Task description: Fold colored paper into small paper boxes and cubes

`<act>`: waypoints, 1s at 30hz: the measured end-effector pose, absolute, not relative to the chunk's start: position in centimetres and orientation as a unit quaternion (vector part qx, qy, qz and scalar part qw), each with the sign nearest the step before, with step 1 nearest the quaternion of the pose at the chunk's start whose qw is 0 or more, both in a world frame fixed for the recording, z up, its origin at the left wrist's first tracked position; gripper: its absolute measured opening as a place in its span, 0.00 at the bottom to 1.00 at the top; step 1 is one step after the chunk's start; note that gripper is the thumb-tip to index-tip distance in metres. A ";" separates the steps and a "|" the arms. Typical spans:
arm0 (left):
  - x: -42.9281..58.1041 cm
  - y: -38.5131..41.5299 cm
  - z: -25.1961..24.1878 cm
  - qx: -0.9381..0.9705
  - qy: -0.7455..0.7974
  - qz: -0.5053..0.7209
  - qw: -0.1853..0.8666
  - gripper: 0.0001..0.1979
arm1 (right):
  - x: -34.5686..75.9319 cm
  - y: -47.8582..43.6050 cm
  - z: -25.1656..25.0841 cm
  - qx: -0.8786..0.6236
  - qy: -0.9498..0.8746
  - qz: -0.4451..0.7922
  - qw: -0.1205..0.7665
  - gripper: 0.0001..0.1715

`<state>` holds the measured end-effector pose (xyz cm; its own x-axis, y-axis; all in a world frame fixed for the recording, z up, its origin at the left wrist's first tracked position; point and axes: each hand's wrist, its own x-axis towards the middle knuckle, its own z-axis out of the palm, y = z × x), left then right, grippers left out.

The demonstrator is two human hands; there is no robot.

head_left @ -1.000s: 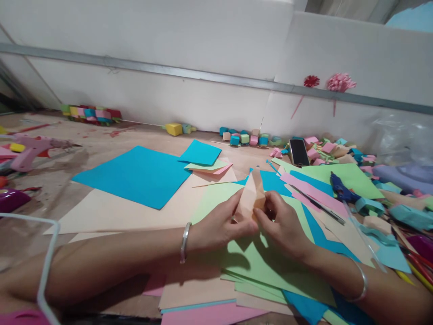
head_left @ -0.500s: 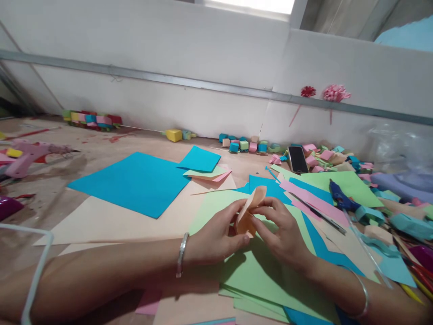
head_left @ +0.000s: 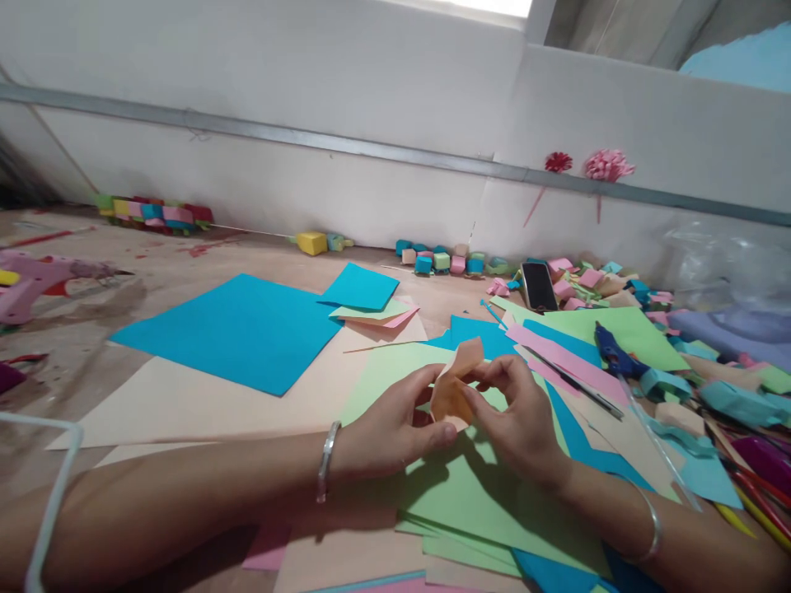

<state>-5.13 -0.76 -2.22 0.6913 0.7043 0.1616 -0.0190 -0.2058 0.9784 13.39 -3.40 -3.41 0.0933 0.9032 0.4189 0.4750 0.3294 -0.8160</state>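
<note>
A small folded piece of peach paper [head_left: 454, 394] is held up between both hands, its upper flap standing upright and its middle bowed open like a pocket. My left hand [head_left: 395, 420] grips its left side, thumb along the bottom edge and fingers behind. My right hand [head_left: 516, 416] pinches its right edge between thumb and fingers. Beneath the hands lies a stack of light green sheets [head_left: 470, 502]. To the left are a large blue sheet [head_left: 235, 333] and a peach sheet [head_left: 185, 403]. Behind the hands sit small folded squares, a blue one [head_left: 364, 287] on top.
Along the wall stand small paper blocks [head_left: 440, 261] and a yellow block [head_left: 312, 242]. On the right are a phone [head_left: 539, 287], a blue glue gun [head_left: 613, 350], a pen [head_left: 581, 387] and piled paper pieces [head_left: 735, 403]. A pink glue gun [head_left: 37, 284] lies at far left.
The peach paper has opened wider in the middle. My right hand's fingers have curled in closer at its right edge. The view has shifted slightly.
</note>
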 end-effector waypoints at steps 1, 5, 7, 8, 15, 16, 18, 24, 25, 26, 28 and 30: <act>-5.1 -0.7 -2.2 0.710 0.239 0.313 0.584 0.24 | 13.4 -3.4 -3.3 -0.531 -0.631 0.233 0.515 0.15; -5.1 -0.8 -2.1 0.715 0.232 0.320 0.577 0.24 | 13.3 -3.2 -2.8 -0.525 -0.619 0.287 0.509 0.22; -5.1 -0.8 -1.9 0.726 0.242 0.315 0.561 0.25 | 13.4 -3.0 -2.6 -0.533 -0.641 0.286 0.472 0.15; -5.1 -0.9 -1.9 0.732 0.250 0.309 0.554 0.25 | 13.4 -2.9 -2.6 -0.537 -0.650 0.287 0.454 0.11; -5.0 -1.2 -2.0 0.727 0.252 0.319 0.553 0.28 | 13.7 -2.6 -2.7 -0.555 -0.648 0.278 0.441 0.08; -5.0 -1.1 -2.0 0.723 0.256 0.322 0.555 0.26 | 13.7 -2.6 -2.7 -0.557 -0.652 0.270 0.437 0.07; -5.0 -1.1 -2.0 0.718 0.276 0.327 0.549 0.21 | 13.8 -2.6 -2.7 -0.568 -0.653 0.263 0.427 0.08; -5.0 -0.8 -2.0 0.700 0.286 0.361 0.546 0.17 | 14.1 -2.7 -1.6 -0.511 -0.656 0.335 0.444 0.10; -5.0 -0.8 -2.0 0.698 0.279 0.366 0.548 0.17 | 14.2 -2.7 -1.5 -0.498 -0.652 0.346 0.456 0.09; -4.9 -0.7 -2.0 0.696 0.275 0.368 0.551 0.16 | 14.4 -2.6 -1.5 -0.492 -0.648 0.348 0.467 0.09; -4.9 -0.7 -1.9 0.691 0.271 0.367 0.560 0.15 | 14.6 -2.4 -1.6 -0.497 -0.647 0.337 0.470 0.09; -4.9 -0.8 -1.8 0.693 0.267 0.364 0.562 0.14 | 14.8 -2.1 -1.9 -0.511 -0.650 0.326 0.458 0.09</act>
<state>-4.91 -0.76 -1.83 0.5931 0.7790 0.2035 -0.0390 -0.2246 0.9737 14.77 -2.14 -1.95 -0.0584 0.9631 0.2628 0.3662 0.2656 -0.8918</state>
